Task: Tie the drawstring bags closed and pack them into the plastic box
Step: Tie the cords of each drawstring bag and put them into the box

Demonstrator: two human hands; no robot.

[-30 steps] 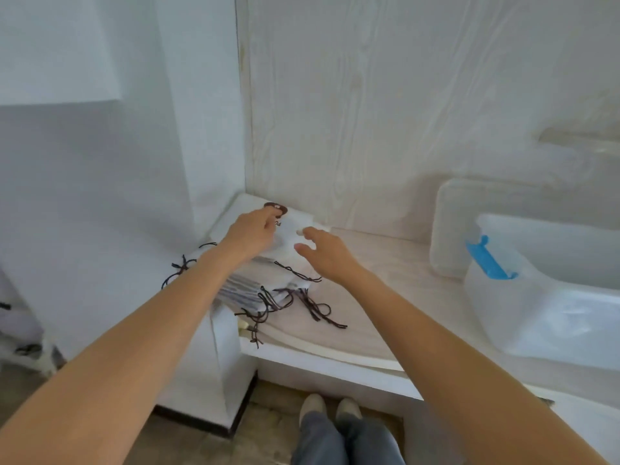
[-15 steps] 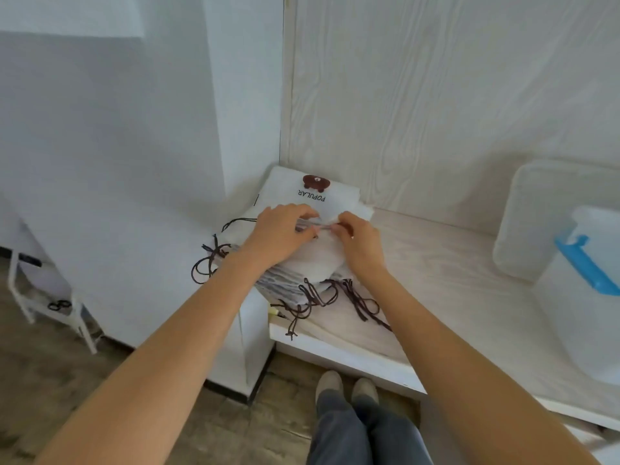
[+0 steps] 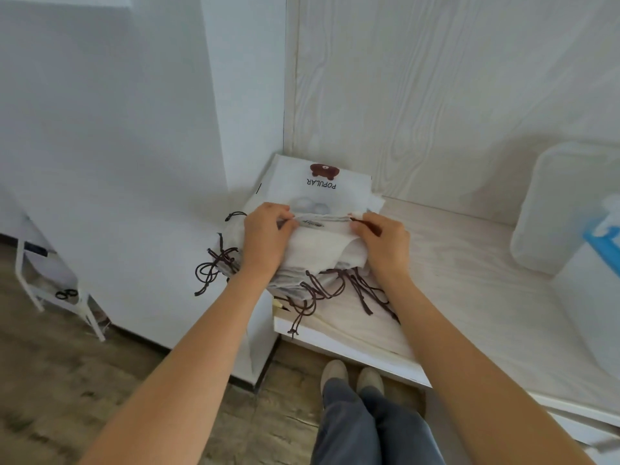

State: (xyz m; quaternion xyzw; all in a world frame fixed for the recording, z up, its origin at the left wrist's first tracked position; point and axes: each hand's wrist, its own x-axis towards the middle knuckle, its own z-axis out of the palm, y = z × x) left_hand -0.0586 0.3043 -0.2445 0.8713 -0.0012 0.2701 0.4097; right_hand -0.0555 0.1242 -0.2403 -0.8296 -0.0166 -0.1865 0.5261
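Pale shelf (image 3: 469, 270): both hands pinch top bag (image 3: 322, 239).

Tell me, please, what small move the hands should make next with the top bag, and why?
Probably lift the top bag clear of the pile. Both the left hand and the right hand already pinch its folded edge, while its dark cords lie loose at the near side, so tying needs the bag free first.

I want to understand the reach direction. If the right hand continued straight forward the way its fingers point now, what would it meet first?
Probably the right hand would first meet the bear-print bag lying behind the bag top it pinches, then the wall panel; depth is unclear.
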